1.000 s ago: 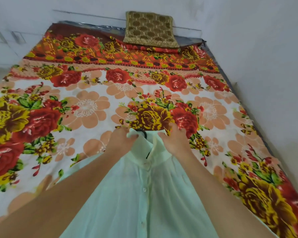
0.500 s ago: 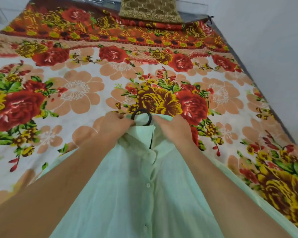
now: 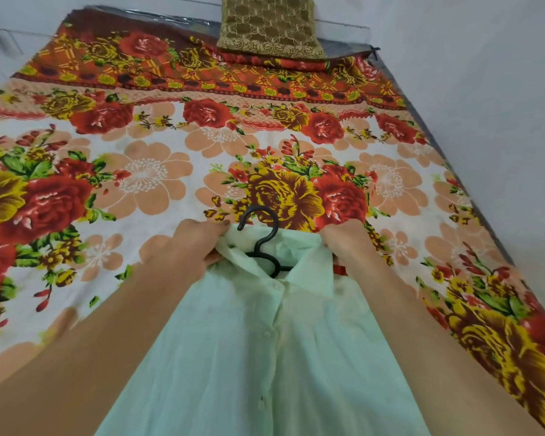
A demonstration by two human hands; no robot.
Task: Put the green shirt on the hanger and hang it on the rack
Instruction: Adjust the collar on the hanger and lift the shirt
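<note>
The hanger (image 3: 262, 237) is inside the green shirt (image 3: 265, 357), hook poking from the collar. The left hand (image 3: 199, 243) and right hand (image 3: 343, 243) each grip a shoulder on the bed (image 3: 139, 184). Hanging it up is left.

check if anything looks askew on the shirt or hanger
On the green shirt, the collar is uneven: its left side is bunched in the left hand, its right side lies flatter by the right hand. The black hanger pokes out of the neck. Nothing looks torn.
</note>
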